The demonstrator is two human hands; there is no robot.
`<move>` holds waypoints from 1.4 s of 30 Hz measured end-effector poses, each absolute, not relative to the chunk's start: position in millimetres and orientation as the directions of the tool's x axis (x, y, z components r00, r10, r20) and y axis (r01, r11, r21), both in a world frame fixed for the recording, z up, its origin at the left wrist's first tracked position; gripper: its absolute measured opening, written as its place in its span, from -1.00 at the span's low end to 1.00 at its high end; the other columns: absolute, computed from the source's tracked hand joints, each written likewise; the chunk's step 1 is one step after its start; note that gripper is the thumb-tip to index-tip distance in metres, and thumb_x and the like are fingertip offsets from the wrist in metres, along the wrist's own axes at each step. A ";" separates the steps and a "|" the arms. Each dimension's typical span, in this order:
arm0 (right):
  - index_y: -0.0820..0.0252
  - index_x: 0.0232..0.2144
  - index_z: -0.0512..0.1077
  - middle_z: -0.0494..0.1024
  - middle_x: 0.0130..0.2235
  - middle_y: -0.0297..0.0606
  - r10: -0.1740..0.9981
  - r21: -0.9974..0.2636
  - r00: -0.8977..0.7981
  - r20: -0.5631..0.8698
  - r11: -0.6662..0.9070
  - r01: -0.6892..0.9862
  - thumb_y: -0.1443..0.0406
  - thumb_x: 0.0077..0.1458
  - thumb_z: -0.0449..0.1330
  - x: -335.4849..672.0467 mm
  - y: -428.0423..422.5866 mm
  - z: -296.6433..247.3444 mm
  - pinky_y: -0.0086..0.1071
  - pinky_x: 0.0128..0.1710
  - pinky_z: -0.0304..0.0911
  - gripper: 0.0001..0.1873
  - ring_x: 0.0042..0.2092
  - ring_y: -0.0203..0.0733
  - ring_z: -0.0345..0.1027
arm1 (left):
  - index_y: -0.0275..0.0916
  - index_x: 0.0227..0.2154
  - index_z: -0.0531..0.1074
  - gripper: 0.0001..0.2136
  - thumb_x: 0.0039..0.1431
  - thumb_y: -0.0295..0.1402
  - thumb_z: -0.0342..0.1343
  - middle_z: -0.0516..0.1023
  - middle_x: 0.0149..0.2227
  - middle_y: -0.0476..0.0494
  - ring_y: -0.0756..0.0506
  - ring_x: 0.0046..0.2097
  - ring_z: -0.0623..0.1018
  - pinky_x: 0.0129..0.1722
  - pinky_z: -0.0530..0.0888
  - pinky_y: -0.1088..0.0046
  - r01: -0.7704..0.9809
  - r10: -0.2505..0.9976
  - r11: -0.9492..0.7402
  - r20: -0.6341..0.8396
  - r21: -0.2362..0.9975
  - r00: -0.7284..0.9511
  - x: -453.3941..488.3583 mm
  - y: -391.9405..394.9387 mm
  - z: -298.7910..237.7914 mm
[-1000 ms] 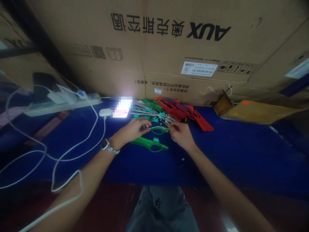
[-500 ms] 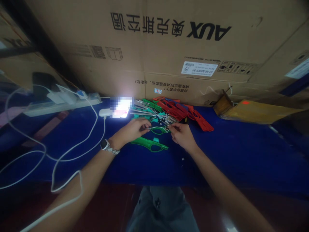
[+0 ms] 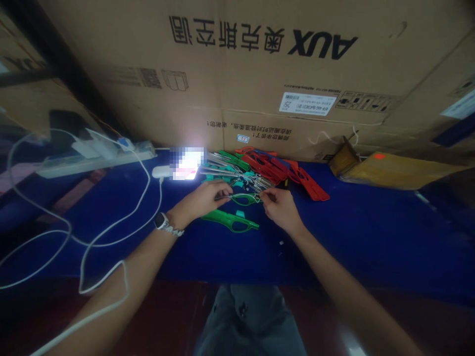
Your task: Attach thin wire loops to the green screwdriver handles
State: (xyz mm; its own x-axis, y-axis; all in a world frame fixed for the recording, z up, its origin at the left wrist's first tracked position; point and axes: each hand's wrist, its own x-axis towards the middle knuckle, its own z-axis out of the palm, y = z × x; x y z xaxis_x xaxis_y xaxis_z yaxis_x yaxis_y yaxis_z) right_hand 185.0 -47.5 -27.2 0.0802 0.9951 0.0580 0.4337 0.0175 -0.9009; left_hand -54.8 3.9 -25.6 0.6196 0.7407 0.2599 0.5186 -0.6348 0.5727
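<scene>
My left hand [image 3: 217, 194] is closed in a pinch on one end of a thin white wire [image 3: 243, 196]. Opposite it, my right hand [image 3: 278, 205] pinches the wire's other end between thumb and fingertips. Just behind the wire is a green plastic shell with an oval opening, like a long lighter's casing half. Another green casing half [image 3: 230, 221] lies on the blue tabletop, nearer to me. Beyond my fingers, thin metal tubes [image 3: 226, 170] with wires lie in a pile with small teal pieces. What is inside each pinch is mostly hidden.
Red casing halves [image 3: 267, 168] are heaped behind my right hand. A lit phone-like screen [image 3: 188, 164], blurred out, stands left of the pile near a white cable [image 3: 139, 207] and a power strip [image 3: 100, 160]. A large cardboard box [image 3: 241, 74] walls off the back; a yellow packet [image 3: 404, 170] lies right.
</scene>
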 end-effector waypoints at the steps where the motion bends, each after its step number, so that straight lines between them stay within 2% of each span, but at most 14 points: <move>1: 0.17 -0.53 0.43 0.28 -0.71 -0.42 0.995 -0.901 0.080 0.058 0.018 0.434 0.10 0.07 0.14 184.5 -47.8 -26.8 -0.41 -0.61 0.06 -0.71 -0.67 -0.30 0.16 | -0.28 -0.19 0.51 -0.88 0.22 -0.44 0.18 0.59 -0.26 -0.13 -0.02 -0.30 0.55 -0.28 0.49 0.45 0.519 0.742 -0.634 0.261 0.573 0.618 -54.7 3.6 -25.4; 8: 0.16 -0.54 0.42 0.27 -0.71 -0.43 0.998 -0.917 0.041 0.057 0.036 0.397 0.11 0.08 0.14 178.5 -45.6 -31.0 -0.41 -0.61 0.00 -0.72 -0.67 -0.30 0.14 | -0.28 -0.20 0.52 -0.89 0.23 -0.43 0.17 0.58 -0.27 -0.12 -0.02 -0.32 0.54 -0.29 0.49 0.44 0.515 0.738 -0.635 0.257 0.576 0.624 -54.0 3.0 -25.0; 15: 0.17 -0.55 0.44 0.31 -0.67 -0.40 0.994 -0.868 0.010 0.109 0.090 0.488 0.14 0.08 0.11 172.7 -46.6 -27.2 -0.41 -0.57 0.01 -0.72 -0.62 -0.29 0.16 | -0.26 -0.21 0.50 -0.90 0.23 -0.43 0.16 0.55 -0.29 -0.09 -0.02 -0.33 0.53 -0.29 0.49 0.42 0.507 0.719 -0.661 0.275 0.553 0.638 -54.1 3.8 -26.1; 19: 0.17 -0.55 0.46 0.41 -0.60 -0.34 0.990 -0.817 0.006 0.137 0.110 0.567 0.17 0.07 0.10 174.1 -49.7 -21.4 -0.40 -0.52 0.04 -0.73 -0.55 -0.27 0.21 | -0.25 -0.17 0.47 -0.87 0.22 -0.43 0.18 0.51 -0.19 -0.11 -0.05 -0.26 0.54 -0.23 0.51 0.39 0.512 0.708 -0.689 0.324 0.512 0.628 -52.9 0.1 -25.1; 22: 0.18 -0.53 0.48 0.45 -0.57 -0.31 0.990 -0.799 0.015 0.143 0.106 0.592 0.18 0.07 0.09 174.9 -50.4 -20.8 -0.39 -0.50 0.07 -0.73 -0.54 -0.26 0.24 | -0.23 -0.13 0.47 -0.86 0.27 -0.46 0.11 0.48 -0.11 -0.14 -0.09 -0.17 0.54 -0.16 0.50 0.35 0.500 0.667 -0.734 0.349 0.460 0.658 -50.5 -4.4 -21.5; 29: 0.17 -0.55 0.46 0.43 -0.59 -0.34 0.992 -0.809 -0.015 0.126 0.111 0.578 0.19 0.08 0.09 172.2 -49.7 -24.3 -0.39 -0.52 0.04 -0.73 -0.56 -0.26 0.23 | -0.19 -0.10 0.55 -0.79 0.31 -0.47 0.06 0.49 -0.05 -0.17 -0.10 -0.11 0.55 -0.09 0.48 0.32 0.493 0.605 -0.790 0.335 0.363 0.722 -51.5 -5.5 -16.7; 34: 0.18 -0.53 0.47 0.42 -0.59 -0.34 0.989 -0.816 -0.019 0.149 0.134 0.562 0.20 0.09 0.10 169.8 -49.7 -23.6 -0.40 -0.51 0.04 -0.74 -0.56 -0.27 0.23 | -0.21 -0.19 0.57 -0.86 0.30 -0.41 0.11 0.53 -0.11 -0.14 -0.10 -0.15 0.55 -0.15 0.47 0.35 0.552 0.637 -0.770 0.337 0.321 0.693 -47.4 -7.3 -16.9; 39: 0.16 -0.55 0.43 0.35 -0.63 -0.37 0.984 -0.823 -0.028 0.174 0.161 0.545 0.16 0.13 0.10 169.0 -49.3 -23.5 -0.40 -0.54 0.01 -0.71 -0.58 -0.28 0.18 | -0.21 -0.32 0.53 -0.89 0.29 -0.42 0.11 0.54 -0.21 -0.08 -0.10 -0.20 0.55 -0.29 0.41 0.41 0.644 0.698 -0.714 0.344 0.274 0.628 -37.3 -9.7 -19.4; 42: 0.13 -0.54 0.38 0.31 -0.67 -0.40 0.989 -0.854 -0.015 0.147 0.134 0.502 0.09 0.16 0.10 172.2 -47.6 -28.5 -0.40 -0.56 0.02 -0.68 -0.60 -0.28 0.16 | -0.22 -0.33 0.48 -0.90 0.29 -0.44 0.08 0.52 -0.24 -0.08 -0.09 -0.21 0.53 -0.27 0.41 0.41 0.622 0.688 -0.725 0.343 0.294 0.639 -37.7 -8.0 -20.9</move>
